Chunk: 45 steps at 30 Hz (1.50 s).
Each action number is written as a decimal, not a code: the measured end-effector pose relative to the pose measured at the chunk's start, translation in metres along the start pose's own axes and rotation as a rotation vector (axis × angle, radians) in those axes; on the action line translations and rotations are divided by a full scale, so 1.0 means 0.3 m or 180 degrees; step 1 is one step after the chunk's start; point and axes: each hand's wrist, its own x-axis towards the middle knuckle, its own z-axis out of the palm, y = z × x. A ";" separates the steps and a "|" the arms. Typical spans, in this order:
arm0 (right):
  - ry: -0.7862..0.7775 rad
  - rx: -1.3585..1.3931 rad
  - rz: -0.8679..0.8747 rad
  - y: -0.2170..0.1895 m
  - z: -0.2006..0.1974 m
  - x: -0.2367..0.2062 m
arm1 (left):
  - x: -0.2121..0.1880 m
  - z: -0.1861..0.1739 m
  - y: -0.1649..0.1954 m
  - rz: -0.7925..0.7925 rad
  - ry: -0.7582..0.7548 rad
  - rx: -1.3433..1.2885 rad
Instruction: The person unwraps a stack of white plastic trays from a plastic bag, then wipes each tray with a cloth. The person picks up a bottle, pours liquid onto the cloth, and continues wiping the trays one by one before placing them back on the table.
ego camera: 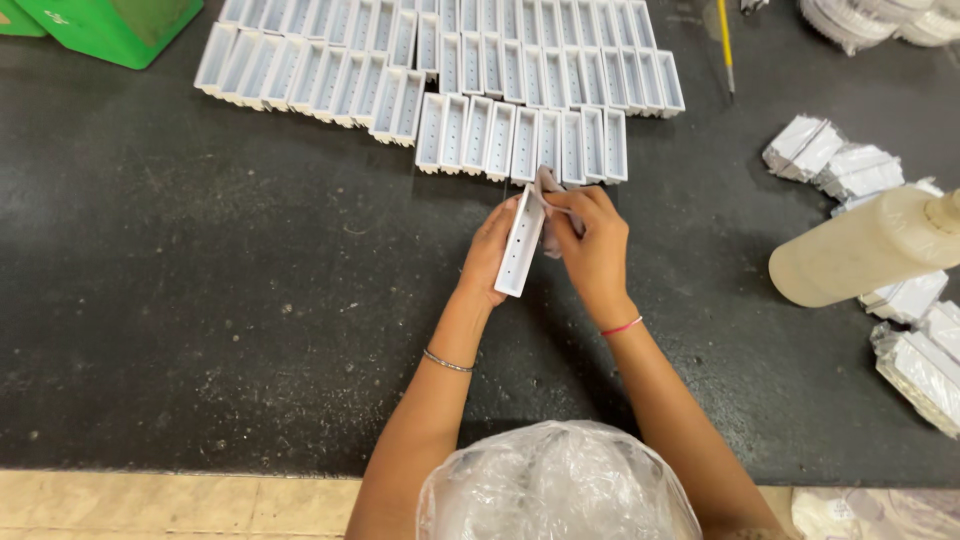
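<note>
White, long plastic tray [521, 243] with a row of small holes sits clasped in the left hand [492, 255], above the dark table [200, 300]. Right hand [597, 250] pinches a pale cloth [548, 188] at its top; wiping works best with the tray held steady.

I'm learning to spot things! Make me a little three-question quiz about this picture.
1. True or false: the left hand holds a long white plastic tray.
2. What does the right hand pinch against that tray: (a) a small pale cloth, (b) a yellow pencil, (c) the cream bottle?
3. Where do the rows of white trays lie: nearer the person than the hands, or beyond them?

Key: 1 true; 2 a; 3 beyond them, on the black table.
</note>
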 end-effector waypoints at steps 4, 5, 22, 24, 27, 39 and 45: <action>-0.0254 -0.0240 -0.0208 -0.047 0.025 -0.051 | 0.011 -0.022 0.017 0.0182 -0.0057 -0.0165; -0.0355 -0.0287 -0.0173 -0.070 0.030 -0.099 | 0.014 -0.029 0.017 0.0242 -0.0116 -0.0228; -0.0097 -0.0544 0.0383 -0.095 -0.108 0.014 | -0.004 0.021 0.040 0.0133 0.0166 0.0014; 0.0050 -0.0450 0.0280 -0.072 -0.068 0.051 | -0.012 0.029 0.045 0.0070 0.0201 0.0007; -0.0066 -0.0551 0.0306 -0.054 -0.003 0.084 | -0.019 0.035 0.053 0.0023 0.0212 -0.0069; -0.0511 -0.0544 -0.0526 -0.059 0.056 0.070 | 0.015 -0.017 0.022 0.0146 0.0206 -0.0200; -0.1234 -0.0309 -0.0603 -0.100 0.018 -0.056 | 0.015 -0.026 0.033 0.0078 0.0249 -0.0320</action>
